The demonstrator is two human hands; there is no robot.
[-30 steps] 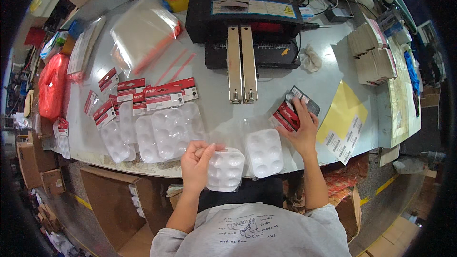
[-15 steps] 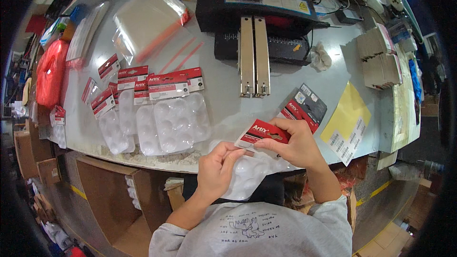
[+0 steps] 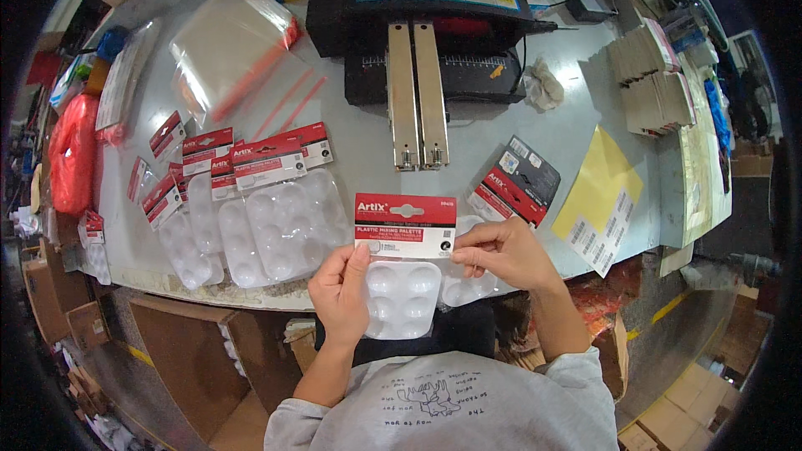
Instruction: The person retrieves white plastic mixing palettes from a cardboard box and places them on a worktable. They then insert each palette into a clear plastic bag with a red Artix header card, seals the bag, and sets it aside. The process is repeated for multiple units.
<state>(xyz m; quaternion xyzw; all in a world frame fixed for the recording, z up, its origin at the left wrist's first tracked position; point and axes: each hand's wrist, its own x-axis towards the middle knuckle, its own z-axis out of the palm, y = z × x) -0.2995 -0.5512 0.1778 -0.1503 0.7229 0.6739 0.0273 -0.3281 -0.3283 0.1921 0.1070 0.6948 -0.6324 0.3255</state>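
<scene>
A white plastic paint palette point(image 3: 403, 299) in a clear bag hangs upright at the table's front edge, topped by a red and white header card point(image 3: 406, 234). My left hand point(image 3: 341, 291) is closed on the card's lower left corner, thumb in front. At the lower right corner, my right hand point(image 3: 508, 255) pinches the card between thumb and fingers. Behind it, partly hidden by my right hand, lies another white palette point(image 3: 468, 288). Several bagged palettes point(image 3: 284, 234) with like cards lie to the left.
A black machine point(image 3: 418, 8) with two metal rails point(image 3: 418, 96) stands at the back. Loose header cards point(image 3: 518, 179) and a yellow label sheet point(image 3: 597, 188) lie to the right. Card stacks point(image 3: 652, 79) stand far right. Clear bags point(image 3: 234, 46) and a red bundle point(image 3: 73, 142) are left.
The carded palette has turned from tilted to facing me squarely, and its card is now level. My hands have moved apart to its two lower corners. The whole view has shifted slightly.
</scene>
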